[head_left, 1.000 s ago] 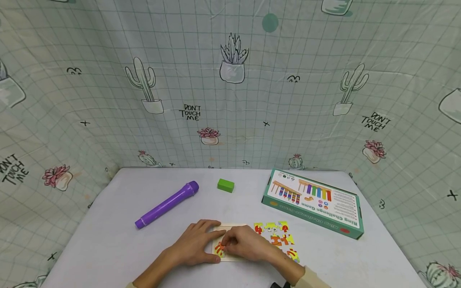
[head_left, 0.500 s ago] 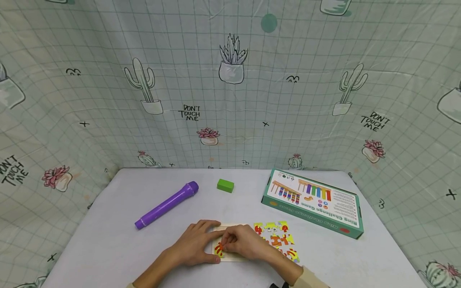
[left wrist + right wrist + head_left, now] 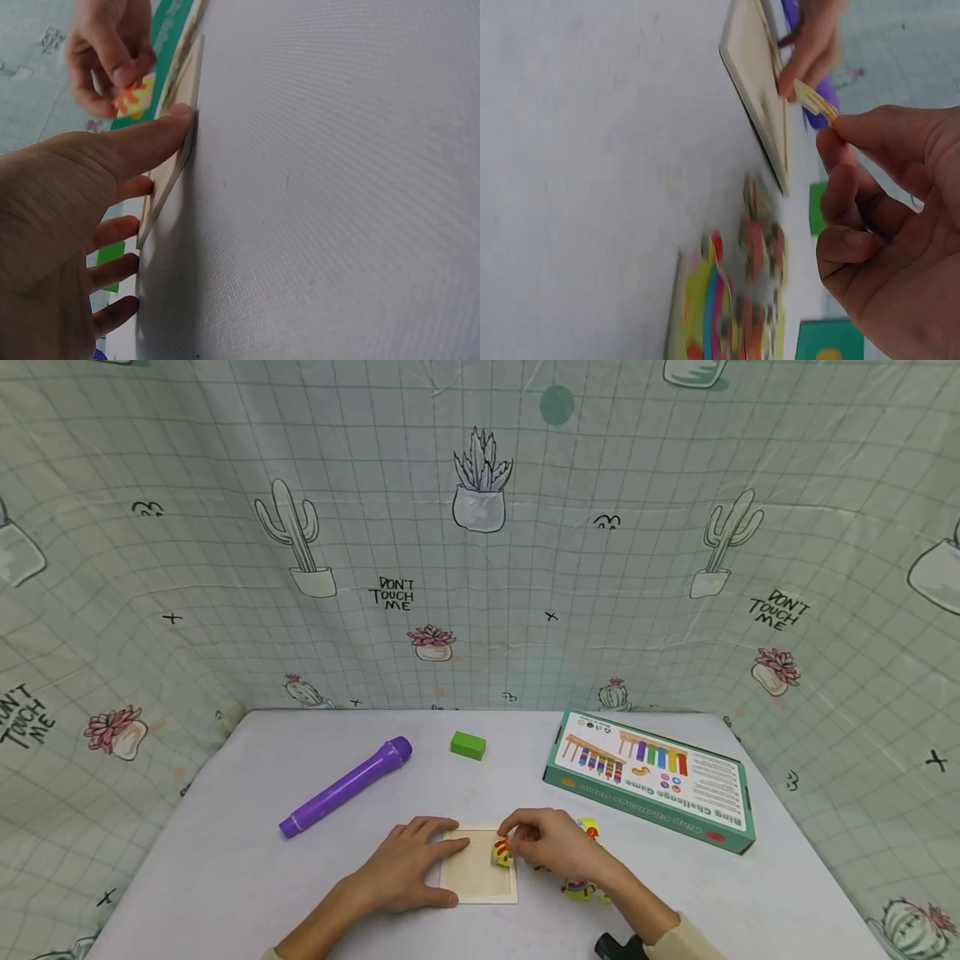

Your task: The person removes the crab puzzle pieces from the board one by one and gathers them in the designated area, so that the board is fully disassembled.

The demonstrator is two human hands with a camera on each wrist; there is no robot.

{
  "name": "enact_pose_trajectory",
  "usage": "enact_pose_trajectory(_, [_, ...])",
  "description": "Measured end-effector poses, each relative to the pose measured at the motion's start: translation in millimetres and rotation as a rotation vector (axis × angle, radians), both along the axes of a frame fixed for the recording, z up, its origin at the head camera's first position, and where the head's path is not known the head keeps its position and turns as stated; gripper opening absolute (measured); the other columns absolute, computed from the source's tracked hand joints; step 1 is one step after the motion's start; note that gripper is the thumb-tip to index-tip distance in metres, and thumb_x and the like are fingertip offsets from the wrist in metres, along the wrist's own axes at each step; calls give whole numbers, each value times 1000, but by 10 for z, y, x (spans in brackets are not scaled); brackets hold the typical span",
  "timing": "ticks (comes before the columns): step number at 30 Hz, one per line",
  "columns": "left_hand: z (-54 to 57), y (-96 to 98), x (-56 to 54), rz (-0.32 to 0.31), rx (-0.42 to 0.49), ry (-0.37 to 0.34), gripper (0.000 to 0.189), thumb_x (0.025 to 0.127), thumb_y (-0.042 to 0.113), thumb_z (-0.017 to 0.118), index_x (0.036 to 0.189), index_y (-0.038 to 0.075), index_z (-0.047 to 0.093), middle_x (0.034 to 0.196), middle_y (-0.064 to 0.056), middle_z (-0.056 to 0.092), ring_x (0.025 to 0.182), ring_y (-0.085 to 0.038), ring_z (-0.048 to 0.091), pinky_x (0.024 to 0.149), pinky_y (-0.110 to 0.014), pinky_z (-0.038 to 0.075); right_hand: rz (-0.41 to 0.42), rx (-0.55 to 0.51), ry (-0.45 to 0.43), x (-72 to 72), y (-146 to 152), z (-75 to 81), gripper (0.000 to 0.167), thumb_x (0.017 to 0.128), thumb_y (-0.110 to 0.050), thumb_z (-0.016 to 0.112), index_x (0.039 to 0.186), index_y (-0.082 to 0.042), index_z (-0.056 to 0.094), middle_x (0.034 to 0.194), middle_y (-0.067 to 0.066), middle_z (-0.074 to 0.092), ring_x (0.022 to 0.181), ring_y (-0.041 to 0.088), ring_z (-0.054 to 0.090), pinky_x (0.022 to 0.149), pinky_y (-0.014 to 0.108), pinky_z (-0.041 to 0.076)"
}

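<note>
A pale wooden puzzle board (image 3: 477,877) lies flat on the white table, its bare inside showing. My left hand (image 3: 405,870) rests at the board's left side with fingers spread; in the left wrist view its thumb (image 3: 161,139) lies along the board's edge. Between thumb and fingertips, my right hand (image 3: 558,843) pinches a yellow and red puzzle piece (image 3: 815,101). That piece hangs over the right part of the board, tilted. More colourful puzzle pieces (image 3: 580,891) lie right of the board, partly hidden under my right hand and forearm.
A purple toy microphone (image 3: 348,785) lies at the left and a small green block (image 3: 468,746) at the back. The green and white Ring Challenge Game box (image 3: 652,777) sits back right. A black object (image 3: 621,947) shows by the right sleeve.
My right hand has lifted the puzzle piece off the board's lower left and carried it right and away from me. My left hand has stayed put.
</note>
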State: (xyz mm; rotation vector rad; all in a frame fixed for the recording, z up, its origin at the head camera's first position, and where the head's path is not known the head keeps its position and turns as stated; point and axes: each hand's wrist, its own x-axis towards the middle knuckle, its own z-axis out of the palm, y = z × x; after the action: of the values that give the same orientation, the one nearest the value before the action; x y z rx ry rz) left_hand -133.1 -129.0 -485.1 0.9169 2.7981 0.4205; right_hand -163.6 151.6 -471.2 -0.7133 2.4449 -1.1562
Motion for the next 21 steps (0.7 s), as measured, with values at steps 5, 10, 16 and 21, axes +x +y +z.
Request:
enact_pose_trajectory(5, [9,-4,3,-5,17,12,77,81,64,72,147,27,54,150,-2,44,136,-28,41,103,-55,38,43,44,-52,-11,251,69,16,94,-11,67,106,-19,73,81,-3,66,63,9,56,56,24,46])
enact_pose_trajectory(10, [6,-12,1,-9,31,18,77,81,63,72,147,27,54,150,-2,44,136,-28,41,103,-55,38,103,86,-121,13,450,95,13,92,-12,70,101,-21,74,76,-5,64,63,6,52,57,22,43])
enact_pose_trajectory(16, [6,-13,4,-14,36,28,77,81,63,72,146,26,54,149,-2,45,136,-28,41,103,-55,38,167,75,-181,58,545,55,12,91,-11,71,98,-20,75,73,-4,66,61,4,52,56,21,43])
enact_pose_trajectory(21, [3,-14,10,-13,35,24,77,82,62,72,146,25,54,149,-3,45,136,-29,41,103,-55,38,165,76,-143,70,531,15,13,91,-10,71,97,-20,75,72,-6,64,59,3,51,55,20,42])
